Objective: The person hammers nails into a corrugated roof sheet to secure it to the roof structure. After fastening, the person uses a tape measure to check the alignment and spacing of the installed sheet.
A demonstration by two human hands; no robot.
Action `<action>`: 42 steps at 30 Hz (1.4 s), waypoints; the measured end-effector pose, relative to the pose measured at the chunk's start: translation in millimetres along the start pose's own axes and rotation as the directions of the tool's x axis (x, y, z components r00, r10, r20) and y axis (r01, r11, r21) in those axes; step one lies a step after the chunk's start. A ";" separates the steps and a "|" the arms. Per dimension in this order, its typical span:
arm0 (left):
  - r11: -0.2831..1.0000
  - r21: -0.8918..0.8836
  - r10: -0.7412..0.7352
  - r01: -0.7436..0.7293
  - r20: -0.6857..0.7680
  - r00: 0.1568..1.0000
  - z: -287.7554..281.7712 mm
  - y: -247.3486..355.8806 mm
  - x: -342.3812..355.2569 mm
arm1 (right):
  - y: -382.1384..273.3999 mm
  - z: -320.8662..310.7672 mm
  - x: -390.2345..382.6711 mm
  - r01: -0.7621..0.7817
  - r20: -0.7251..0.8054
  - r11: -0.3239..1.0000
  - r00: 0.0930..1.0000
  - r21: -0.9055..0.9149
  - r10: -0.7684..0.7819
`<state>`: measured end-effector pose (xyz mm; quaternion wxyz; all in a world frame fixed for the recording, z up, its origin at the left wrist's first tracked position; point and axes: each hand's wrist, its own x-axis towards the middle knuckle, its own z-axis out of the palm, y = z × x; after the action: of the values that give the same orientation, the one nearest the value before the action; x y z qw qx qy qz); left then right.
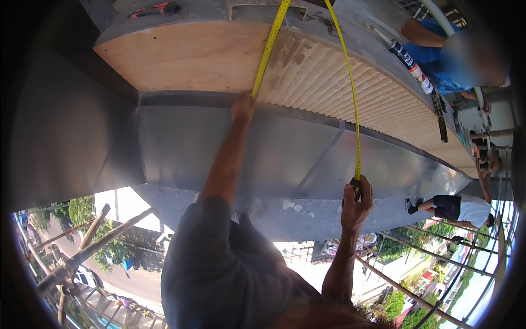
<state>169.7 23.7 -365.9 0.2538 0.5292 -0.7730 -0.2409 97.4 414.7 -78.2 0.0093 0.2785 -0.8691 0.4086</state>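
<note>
Yellow metal measuring tape (350,93) runs in two long strips across the ribbed wooden panel (329,82). The left hand (242,108) presses one strip against the panel's lower edge with its fingertips. The right hand (356,203) curls its fingers tight around the tape's case, below the grey metal sheet (274,148).

Your one view comes from your head, close to your raised arms, facing the metal ledge (230,148) and ribbed wooden panel (350,88), with scaffold poles (82,247) and street along the lower rim.
</note>
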 end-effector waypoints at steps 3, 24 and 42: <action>0.997 -0.064 0.025 -0.033 -0.115 0.993 5.5 -3.5 -1.4 | -1.0 -0.3 5.2 -0.022 0.031 1.000 0.999 0.020 0.021; 0.755 -0.586 -0.471 0.294 -0.173 0.865 37.8 5.1 2.7 | 6.9 3.8 14.2 -0.080 0.063 0.995 0.995 0.056 0.076; 0.993 -0.097 -0.091 0.070 -0.241 0.966 26.2 -8.9 -3.7 | -5.1 -1.0 5.6 -0.170 0.052 0.985 0.984 0.027 0.169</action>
<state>160.1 27.0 -391.9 0.3603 0.5741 -0.7022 -0.2179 95.0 410.2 -72.7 -0.0515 0.2138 -0.8832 0.4143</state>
